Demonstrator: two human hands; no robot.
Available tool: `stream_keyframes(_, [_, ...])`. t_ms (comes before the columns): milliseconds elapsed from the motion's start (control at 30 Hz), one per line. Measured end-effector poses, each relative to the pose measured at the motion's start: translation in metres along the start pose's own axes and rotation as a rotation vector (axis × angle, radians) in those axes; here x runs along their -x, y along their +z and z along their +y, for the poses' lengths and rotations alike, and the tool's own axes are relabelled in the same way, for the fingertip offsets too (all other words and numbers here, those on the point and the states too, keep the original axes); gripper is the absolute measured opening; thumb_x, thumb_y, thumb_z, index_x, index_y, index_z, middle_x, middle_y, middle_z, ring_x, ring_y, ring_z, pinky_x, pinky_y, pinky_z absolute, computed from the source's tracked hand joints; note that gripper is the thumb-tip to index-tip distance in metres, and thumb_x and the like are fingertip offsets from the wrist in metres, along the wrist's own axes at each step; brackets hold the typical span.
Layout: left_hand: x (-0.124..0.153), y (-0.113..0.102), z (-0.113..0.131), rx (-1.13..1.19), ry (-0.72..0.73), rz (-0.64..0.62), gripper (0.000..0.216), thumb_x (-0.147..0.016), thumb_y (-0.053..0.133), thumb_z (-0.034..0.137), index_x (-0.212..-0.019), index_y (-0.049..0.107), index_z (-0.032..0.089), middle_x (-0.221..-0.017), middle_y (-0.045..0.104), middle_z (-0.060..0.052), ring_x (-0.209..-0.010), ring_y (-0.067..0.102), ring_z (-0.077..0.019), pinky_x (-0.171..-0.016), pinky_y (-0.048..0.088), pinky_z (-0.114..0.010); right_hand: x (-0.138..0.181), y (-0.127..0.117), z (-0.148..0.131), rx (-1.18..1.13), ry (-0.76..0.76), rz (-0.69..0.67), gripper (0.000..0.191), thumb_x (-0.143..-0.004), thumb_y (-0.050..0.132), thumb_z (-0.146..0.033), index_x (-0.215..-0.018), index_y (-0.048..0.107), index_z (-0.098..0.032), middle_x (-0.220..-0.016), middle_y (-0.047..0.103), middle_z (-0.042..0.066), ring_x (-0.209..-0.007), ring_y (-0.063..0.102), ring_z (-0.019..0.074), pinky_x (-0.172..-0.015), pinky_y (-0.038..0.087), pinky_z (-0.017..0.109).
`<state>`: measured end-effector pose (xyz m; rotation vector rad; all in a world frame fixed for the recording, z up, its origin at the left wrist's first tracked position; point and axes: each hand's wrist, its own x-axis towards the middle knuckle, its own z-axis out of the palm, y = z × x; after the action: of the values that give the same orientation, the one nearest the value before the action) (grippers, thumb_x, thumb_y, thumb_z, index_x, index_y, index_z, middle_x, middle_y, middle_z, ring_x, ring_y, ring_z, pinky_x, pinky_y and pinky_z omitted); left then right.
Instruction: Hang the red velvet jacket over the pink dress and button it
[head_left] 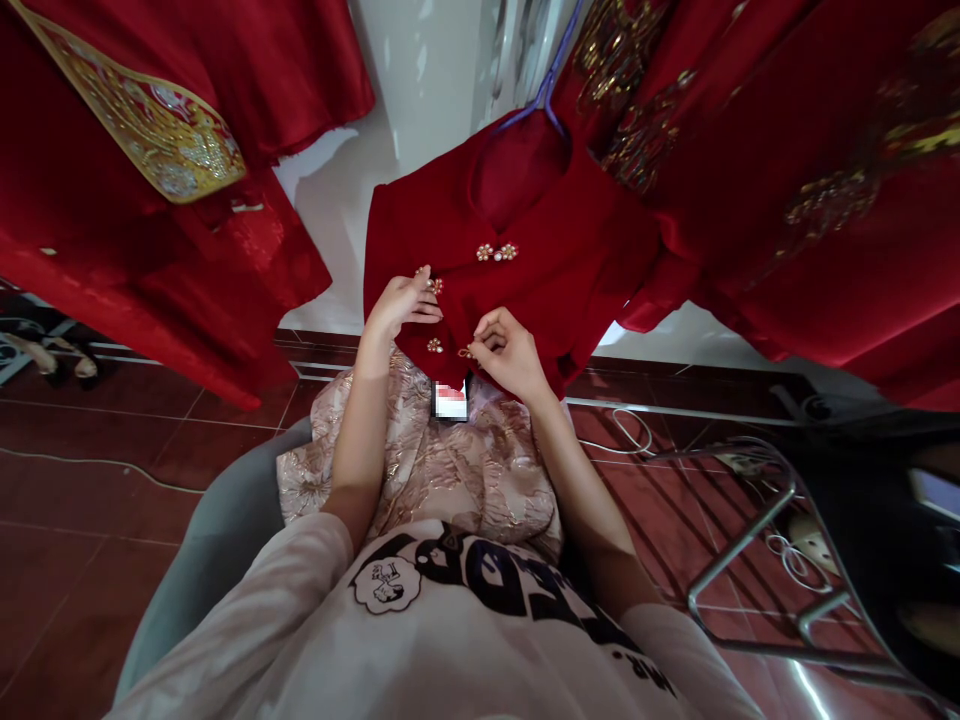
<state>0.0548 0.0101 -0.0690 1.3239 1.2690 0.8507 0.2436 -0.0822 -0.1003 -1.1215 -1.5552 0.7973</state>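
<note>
A red jacket (pixel 525 215) hangs in front of me, its lower front edge reaching over my lap. Its top flower-shaped bead clasp (pixel 497 252) is fastened across the opening. On the jacket's left side, my left hand (pixel 405 303) rests with fingers stretched out beside a second bead flower (pixel 434 286), partly covering it. Below lies another bead flower (pixel 435 345). My right hand (pixel 508 352) pinches a small gold clasp loop (pixel 465 352) at the jacket's lower front edge. A phone (pixel 450 403) lies on the patterned skirt (pixel 442 480) under the hem.
Red embroidered garments (pixel 172 130) hang at the left, with more red garments (pixel 810 200) at the right. A purple hanger (pixel 551 90) holds the jacket. I sit on a grey chair (pixel 202 560). Right of me stand a metal-framed stool (pixel 742 630) and loose white cables (pixel 630 430).
</note>
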Motion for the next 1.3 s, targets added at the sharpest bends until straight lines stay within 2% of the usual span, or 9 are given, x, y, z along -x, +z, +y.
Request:
stream_keyframes(167, [0.004, 0.000, 0.002, -0.008, -0.012, 0.017, 0.031, -0.112, 0.048, 0.038, -0.100, 0.060, 0.012, -0.098, 0.075, -0.015, -0.089, 0.074, -0.0159, -0.085, 0.061, -0.025, -0.001, 0.000, 0.000, -0.015, -0.008, 0.000, 0.020, -0.072, 0.063, -0.020, -0.084, 0.048, -0.025, -0.070, 0.061, -0.006, -0.063, 0.059, 0.0114, -0.064, 0.048, 0.026])
stream_keyframes(333, [-0.001, 0.000, -0.004, -0.006, 0.014, 0.058, 0.041, -0.105, 0.064, 0.050, -0.090, 0.065, 0.012, -0.082, 0.071, -0.011, -0.085, 0.075, -0.0175, -0.086, 0.062, -0.029, 0.000, 0.001, 0.000, 0.003, 0.008, -0.026, 0.021, -0.072, 0.064, -0.019, -0.084, 0.048, -0.025, -0.068, 0.061, -0.007, -0.063, 0.060, 0.0112, -0.064, 0.048, 0.026])
stream_keyframes(433, [-0.005, -0.005, -0.008, 0.004, 0.010, 0.019, 0.054, -0.100, 0.064, 0.066, -0.098, 0.066, 0.012, -0.081, 0.072, -0.012, -0.089, 0.076, -0.0211, -0.084, 0.063, -0.031, 0.000, 0.002, 0.001, 0.000, 0.005, -0.021, 0.021, -0.072, 0.064, -0.019, -0.084, 0.048, -0.025, -0.068, 0.061, -0.007, -0.063, 0.060, 0.0113, -0.065, 0.048, 0.026])
stream_keyframes(533, [-0.005, -0.015, -0.010, -0.008, 0.028, -0.064, 0.059, -0.100, 0.060, 0.069, -0.110, 0.065, 0.011, -0.095, 0.075, -0.016, -0.095, 0.077, -0.0233, -0.086, 0.063, -0.032, 0.000, 0.002, 0.003, -0.007, 0.010, -0.018, 0.021, -0.071, 0.064, -0.020, -0.084, 0.049, -0.025, -0.068, 0.061, -0.007, -0.063, 0.060, 0.0115, -0.066, 0.048, 0.027])
stream_keyframes(667, [0.000, -0.022, -0.011, 0.017, 0.056, -0.073, 0.055, -0.098, 0.068, 0.064, -0.113, 0.065, 0.012, -0.100, 0.076, -0.016, -0.090, 0.077, -0.0205, -0.083, 0.064, -0.029, -0.001, 0.003, 0.006, -0.005, 0.012, -0.025, 0.020, -0.070, 0.064, -0.023, -0.084, 0.049, -0.025, -0.069, 0.062, -0.007, -0.063, 0.059, 0.0110, -0.066, 0.047, 0.027])
stream_keyframes(800, [0.002, -0.016, -0.012, 0.210, 0.032, 0.018, 0.046, -0.090, 0.082, 0.058, -0.091, 0.067, 0.014, -0.082, 0.074, -0.007, -0.073, 0.076, -0.0146, -0.076, 0.063, -0.024, -0.002, 0.004, 0.008, -0.016, -0.003, -0.034, 0.022, -0.069, 0.066, -0.026, -0.084, 0.050, -0.024, -0.070, 0.062, -0.006, -0.062, 0.057, 0.0111, -0.065, 0.045, 0.028])
stream_keyframes(900, [0.000, -0.009, -0.012, 0.279, -0.013, 0.030, 0.046, -0.085, 0.087, 0.056, -0.083, 0.066, 0.015, -0.072, 0.072, -0.004, -0.065, 0.073, -0.0124, -0.073, 0.062, -0.023, -0.002, 0.004, 0.008, -0.008, 0.000, -0.040, 0.022, -0.069, 0.067, -0.025, -0.085, 0.050, -0.024, -0.070, 0.061, -0.006, -0.062, 0.058, 0.0113, -0.064, 0.045, 0.028])
stream_keyframes(1200, [-0.004, -0.006, -0.011, 0.292, -0.051, 0.036, 0.029, -0.093, 0.083, 0.034, -0.079, 0.065, 0.016, -0.065, 0.069, 0.000, -0.054, 0.066, -0.0095, -0.068, 0.060, -0.022, -0.001, 0.004, 0.007, 0.006, 0.012, -0.068, 0.021, -0.071, 0.067, -0.024, -0.084, 0.050, -0.024, -0.069, 0.060, -0.006, -0.061, 0.057, 0.0114, -0.064, 0.044, 0.028])
stream_keyframes(1300, [-0.004, -0.005, -0.011, 0.227, -0.030, 0.053, 0.031, -0.093, 0.084, 0.033, -0.078, 0.064, 0.016, -0.065, 0.068, 0.000, -0.054, 0.066, -0.0084, -0.067, 0.060, -0.021, -0.001, 0.004, 0.008, 0.012, 0.013, -0.069, 0.021, -0.072, 0.067, -0.024, -0.084, 0.050, -0.024, -0.069, 0.060, -0.006, -0.061, 0.057, 0.0115, -0.065, 0.045, 0.028])
